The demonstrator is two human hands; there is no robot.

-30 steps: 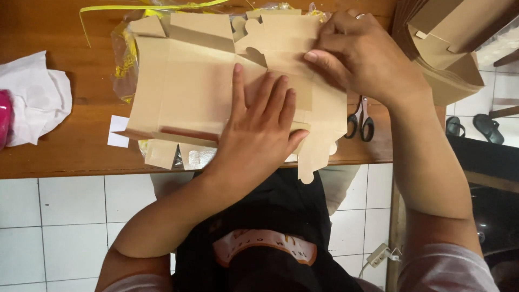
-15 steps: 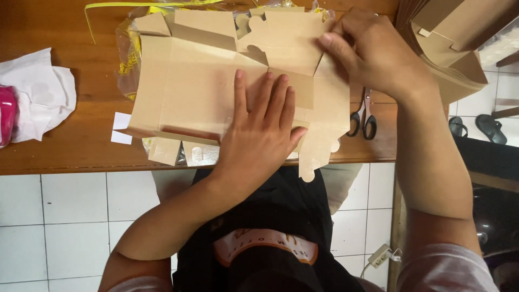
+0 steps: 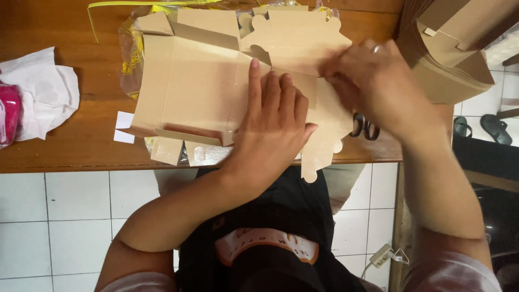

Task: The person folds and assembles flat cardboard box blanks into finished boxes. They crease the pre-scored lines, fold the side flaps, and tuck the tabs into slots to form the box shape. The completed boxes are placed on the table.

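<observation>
A flat brown cardboard box blank (image 3: 205, 92) lies on the wooden table (image 3: 70, 157), near the front edge, with its long axis running left to right across the view. The scalloped flaps at its right end point two ways – one up toward the far side of the table, one hanging off the near edge.

The left hand (image 3: 275, 130) lies flat on the middle of the blank, palm down, fingers spread a little and pointing away from the person – pressing, not gripping. The right hand (image 3: 373, 81) sits at the right end, fingers curled down on the flap fold; they look pinched on the cardboard, though the grip itself is hidden under the knuckles. There's a ring on one finger. The two hands are close but not touching.

Under the blank sits a clear plastic bag (image 3: 130, 59) with yellow strapping. Scissors (image 3: 363, 125) peek out just right of the blank, partly under the right wrist. A stack of folded boxes (image 3: 459, 59) sits at the far right, and a white cloth (image 3: 43, 100) lies at the left edge, well apart.
</observation>
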